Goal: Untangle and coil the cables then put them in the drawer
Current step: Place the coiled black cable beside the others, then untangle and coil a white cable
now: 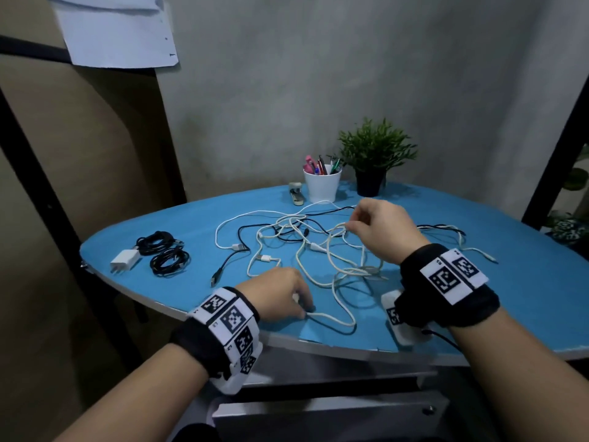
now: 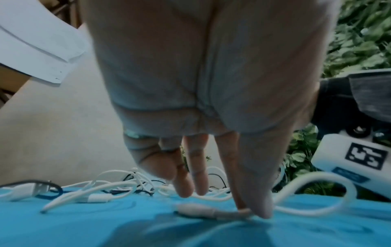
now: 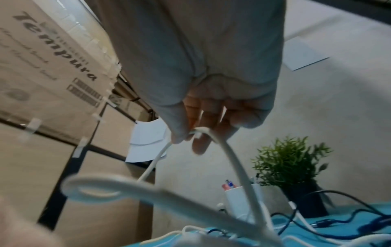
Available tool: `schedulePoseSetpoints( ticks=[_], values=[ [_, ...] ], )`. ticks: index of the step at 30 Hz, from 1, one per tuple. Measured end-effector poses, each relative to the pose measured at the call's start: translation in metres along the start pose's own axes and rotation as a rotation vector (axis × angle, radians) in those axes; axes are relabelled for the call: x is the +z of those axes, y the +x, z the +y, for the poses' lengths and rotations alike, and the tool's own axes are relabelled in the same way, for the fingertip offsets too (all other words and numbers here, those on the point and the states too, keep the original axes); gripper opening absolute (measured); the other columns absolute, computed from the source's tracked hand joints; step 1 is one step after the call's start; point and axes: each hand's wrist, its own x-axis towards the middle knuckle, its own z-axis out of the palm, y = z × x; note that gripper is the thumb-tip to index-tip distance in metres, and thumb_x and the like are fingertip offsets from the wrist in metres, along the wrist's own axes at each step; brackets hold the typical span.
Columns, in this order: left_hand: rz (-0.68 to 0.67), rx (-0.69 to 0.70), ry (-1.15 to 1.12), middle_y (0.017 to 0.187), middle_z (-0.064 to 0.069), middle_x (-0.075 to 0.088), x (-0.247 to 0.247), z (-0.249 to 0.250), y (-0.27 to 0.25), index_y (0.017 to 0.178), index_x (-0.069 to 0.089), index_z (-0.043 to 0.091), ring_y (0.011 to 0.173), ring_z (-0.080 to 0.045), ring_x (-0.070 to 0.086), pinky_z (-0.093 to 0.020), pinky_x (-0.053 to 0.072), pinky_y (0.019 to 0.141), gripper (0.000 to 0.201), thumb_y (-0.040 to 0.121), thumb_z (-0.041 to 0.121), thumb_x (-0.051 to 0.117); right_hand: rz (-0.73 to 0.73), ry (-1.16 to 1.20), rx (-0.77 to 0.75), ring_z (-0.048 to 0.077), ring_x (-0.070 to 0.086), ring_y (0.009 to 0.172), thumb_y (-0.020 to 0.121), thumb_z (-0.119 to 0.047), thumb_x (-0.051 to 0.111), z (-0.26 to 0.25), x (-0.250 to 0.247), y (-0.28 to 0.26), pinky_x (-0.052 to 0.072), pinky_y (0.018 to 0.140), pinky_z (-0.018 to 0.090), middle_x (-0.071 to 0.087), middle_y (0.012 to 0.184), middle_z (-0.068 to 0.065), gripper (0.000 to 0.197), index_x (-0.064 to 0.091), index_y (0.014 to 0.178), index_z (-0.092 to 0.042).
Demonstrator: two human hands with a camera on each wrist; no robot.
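A tangle of white and black cables (image 1: pixel 306 237) lies mid-table on the blue table (image 1: pixel 510 307). My left hand (image 1: pixel 302 309) is near the front edge; thumb and forefinger pinch the plug end of a white cable (image 2: pixel 211 212) against the tabletop, my left hand (image 2: pixel 251 212) reaching down onto it. My right hand (image 1: pixel 350 226) is raised over the tangle's far side and pinches a loop of white cable (image 3: pixel 228 153) between thumb and fingers, my right hand (image 3: pixel 190 138) lifting the strands off the table. A grey drawer front (image 1: pixel 318 413) shows below the table edge.
Two coiled black cables (image 1: pixel 164 253) and a white charger plug (image 1: pixel 126 260) lie at the left. At the back stand a white pen cup (image 1: pixel 322 185), a potted plant (image 1: pixel 373 154) and a stapler (image 1: pixel 296 194). A black shelf frame (image 1: pixel 554 148) rises on the right.
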Motion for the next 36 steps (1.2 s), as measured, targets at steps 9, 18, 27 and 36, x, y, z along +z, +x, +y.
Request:
schedulePoseSetpoints(
  ticks=[9, 18, 27, 36],
  values=[
    [0.067, -0.014, -0.064, 0.089, 0.012, 0.053, 0.004, -0.003, -0.007, 0.095, 0.062, 0.022, 0.084, -0.010, 0.051, -0.025, 0.043, 0.079, 0.010, 0.086, 0.027, 0.062, 0.243, 0.423, 0.238, 0.023, 0.065, 0.059, 0.088, -0.019, 0.062, 0.037, -0.021, -0.007, 0.059, 0.059, 0.038, 0.065, 0.077, 0.014, 0.014, 0.058, 0.080, -0.009],
    [0.142, 0.023, -0.206, 0.068, 0.012, 0.058, 0.008, 0.004, -0.004, 0.080, 0.065, 0.020, 0.063, 0.000, 0.053, -0.014, 0.041, 0.060, 0.009, 0.086, 0.027, 0.065, 0.482, 0.421, 0.066, 0.015, 0.062, 0.072, 0.087, -0.020, 0.064, 0.043, -0.026, -0.009, 0.050, 0.066, 0.023, 0.066, 0.075, 0.000, 0.004, 0.063, 0.083, -0.019],
    [0.645, -0.088, -1.240, 0.062, -0.007, 0.062, -0.018, 0.008, -0.010, 0.077, 0.055, 0.005, 0.048, -0.011, 0.058, -0.019, 0.052, 0.051, 0.016, 0.092, 0.007, 0.054, 0.120, 0.127, 0.092, 0.012, 0.055, 0.081, 0.090, -0.024, 0.062, 0.035, -0.030, -0.027, 0.037, 0.076, 0.026, 0.058, 0.085, -0.006, 0.009, 0.070, 0.088, -0.020],
    [0.676, 0.052, -1.466, 0.062, -0.004, 0.068, -0.031, 0.033, -0.016, 0.079, 0.050, 0.008, 0.051, -0.008, 0.063, -0.016, 0.051, 0.049, 0.015, 0.094, 0.007, 0.048, -0.221, 0.445, -0.175, -0.003, 0.059, 0.069, 0.078, -0.024, 0.074, -0.014, -0.018, -0.051, 0.046, 0.066, 0.015, 0.072, 0.081, -0.005, 0.014, 0.072, 0.092, -0.024]
  ],
)
